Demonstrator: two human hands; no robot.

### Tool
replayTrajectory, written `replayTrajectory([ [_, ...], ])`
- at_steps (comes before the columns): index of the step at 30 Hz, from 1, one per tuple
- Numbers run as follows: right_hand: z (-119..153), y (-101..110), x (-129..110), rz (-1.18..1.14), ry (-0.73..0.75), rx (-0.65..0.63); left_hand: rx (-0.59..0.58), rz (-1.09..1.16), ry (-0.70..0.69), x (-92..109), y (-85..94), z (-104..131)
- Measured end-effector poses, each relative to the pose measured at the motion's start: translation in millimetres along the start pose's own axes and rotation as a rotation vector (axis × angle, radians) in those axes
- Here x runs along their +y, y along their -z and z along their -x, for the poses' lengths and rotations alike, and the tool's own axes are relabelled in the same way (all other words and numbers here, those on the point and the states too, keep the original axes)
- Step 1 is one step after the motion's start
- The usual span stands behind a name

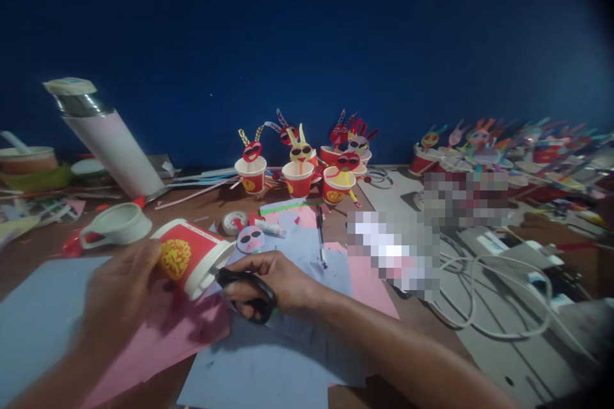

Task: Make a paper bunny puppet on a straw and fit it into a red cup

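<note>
A red paper cup [194, 249] with a yellow emblem lies tilted on its side in the air, its white rim toward the right. My left hand [122, 281] grips it by the base end and is somewhat blurred. Black-handled scissors [261, 297] are in my right hand [281, 281], fingers through the handles. Their blades reach the cup's rim, and the tips are hidden there. Just behind my right hand lies a paper face [250, 239] with dark glasses. Pink paper [192, 326] and pale blue sheets [259, 370] spread under both hands.
Several finished cups with paper faces [297, 179] stand along the blue wall, more at right [480, 147]. A white flask [112, 147] and a mug [118, 223] are at left. Tape [235, 222], a pen [321, 236] and a white cable [480, 332] lie about.
</note>
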State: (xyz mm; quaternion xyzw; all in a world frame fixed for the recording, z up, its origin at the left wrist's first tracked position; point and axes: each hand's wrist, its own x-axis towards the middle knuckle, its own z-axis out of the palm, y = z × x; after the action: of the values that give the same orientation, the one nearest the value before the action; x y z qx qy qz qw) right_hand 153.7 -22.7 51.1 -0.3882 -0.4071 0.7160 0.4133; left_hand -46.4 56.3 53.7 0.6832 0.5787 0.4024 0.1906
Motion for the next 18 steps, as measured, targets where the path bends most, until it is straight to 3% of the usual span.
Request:
replayTrajectory([
  [3, -3, 2, 1, -0.110, 0.003, -0.023, -0.030, -0.045, 0.045, -2, 0.0, 1],
  [6, -3, 1, 4, 0.015, 0.014, 0.010, -0.042, 0.023, 0.091, -1, -1.4, 2],
  [8, 0, -1, 5, 0.261, 0.061, 0.082, -0.041, 0.042, 0.106, -2, -2.8, 2],
  [12, 11, -7, 4, 0.875, 0.289, 0.229, -0.023, 0.019, 0.105, -6, -4.0, 1],
  [14, 14, -9, 3, 1.050, 0.352, 0.250, -0.021, 0.005, 0.091, -5, -3.7, 2],
  [16, 13, -10, 2, 1.004, 0.344, 0.250, -0.023, 0.024, 0.089, -3, -3.7, 3],
  [18, 10, -9, 3, 0.697, 0.248, 0.193, -0.020, 0.056, 0.076, -2, -5.0, 3],
])
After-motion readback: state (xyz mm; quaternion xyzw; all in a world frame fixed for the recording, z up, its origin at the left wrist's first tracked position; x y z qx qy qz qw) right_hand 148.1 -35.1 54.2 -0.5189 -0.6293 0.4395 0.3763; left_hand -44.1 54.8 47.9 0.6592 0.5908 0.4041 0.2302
